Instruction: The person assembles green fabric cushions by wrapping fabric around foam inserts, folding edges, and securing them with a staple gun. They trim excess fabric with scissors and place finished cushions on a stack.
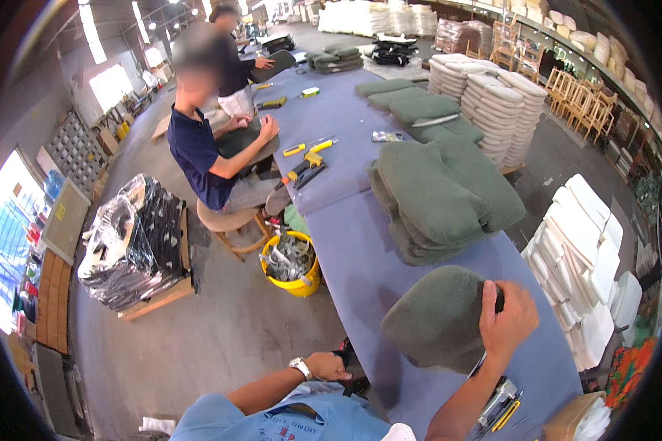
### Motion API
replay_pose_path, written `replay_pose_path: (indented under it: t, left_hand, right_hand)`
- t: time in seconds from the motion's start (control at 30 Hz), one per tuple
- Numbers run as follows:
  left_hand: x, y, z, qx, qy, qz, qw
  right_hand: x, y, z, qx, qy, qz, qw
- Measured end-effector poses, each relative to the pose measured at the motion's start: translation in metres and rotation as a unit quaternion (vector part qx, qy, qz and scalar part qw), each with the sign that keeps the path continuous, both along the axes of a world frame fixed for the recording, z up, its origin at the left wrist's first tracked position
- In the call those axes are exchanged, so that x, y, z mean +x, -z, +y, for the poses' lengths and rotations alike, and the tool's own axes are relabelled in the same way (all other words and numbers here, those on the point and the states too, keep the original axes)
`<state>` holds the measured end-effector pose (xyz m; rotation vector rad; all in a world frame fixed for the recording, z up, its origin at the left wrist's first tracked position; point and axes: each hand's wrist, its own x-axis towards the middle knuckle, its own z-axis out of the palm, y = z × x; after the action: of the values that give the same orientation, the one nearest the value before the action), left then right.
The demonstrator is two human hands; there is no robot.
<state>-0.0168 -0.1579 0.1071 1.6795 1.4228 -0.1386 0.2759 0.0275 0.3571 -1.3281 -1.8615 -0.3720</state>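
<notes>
A dark green upholstered cushion (434,316) lies at the near end of the blue-covered table (360,279). My right hand (509,317) grips its right edge, with the thumb and fingers bent over the rim. Low beside the table's left edge is my left hand (328,366), a watch on its wrist. Its fingers are curled next to a dark object I cannot make out. Just beyond the single cushion sits a stack of similar green cushions (441,198). A metal hand tool (497,403) and a yellow cutter knife (507,416) rest by my right forearm.
Across the table, a seated co-worker (206,147) handles a dark pad; another person stands behind. A yellow-and-black power tool (305,167) lies midway. A yellow bucket (293,283) and a wrapped pallet (140,246) stand left. White pads (577,272) are piled right.
</notes>
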Motion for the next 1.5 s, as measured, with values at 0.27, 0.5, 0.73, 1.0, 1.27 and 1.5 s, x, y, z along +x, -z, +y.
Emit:
replay_pose_path:
  t: [0.27,0.5,0.73,1.0,1.27,1.5]
  left_hand:
    - [0.003,0.015,-0.009,0.007,0.024,-0.013,1.000]
    - [-0.008,-0.007,0.006,0.095,0.018,-0.034,0.995]
    - [0.029,-0.205,0.105,0.513,-0.231,-0.267,0.782]
    - [0.142,-0.212,0.159,0.358,-0.077,-0.439,0.820]
    - [0.188,-0.149,0.150,0.353,-0.019,-0.267,0.897]
    - [0.116,-0.026,0.143,0.255,-0.023,-0.186,0.949]
  right_hand:
    - [0.012,-0.002,-0.009,0.001,-0.010,0.042,0.999]
    - [0.016,-0.004,-0.014,0.024,-0.037,0.052,0.998]
    - [0.008,-0.005,-0.026,0.020,-0.116,0.049,0.992]
    - [0.085,0.010,-0.029,-0.065,-0.104,0.211,0.970]
    - [0.197,0.066,-0.005,-0.065,0.006,0.359,0.931]
    - [0.227,0.076,-0.015,-0.073,0.090,0.368,0.923]
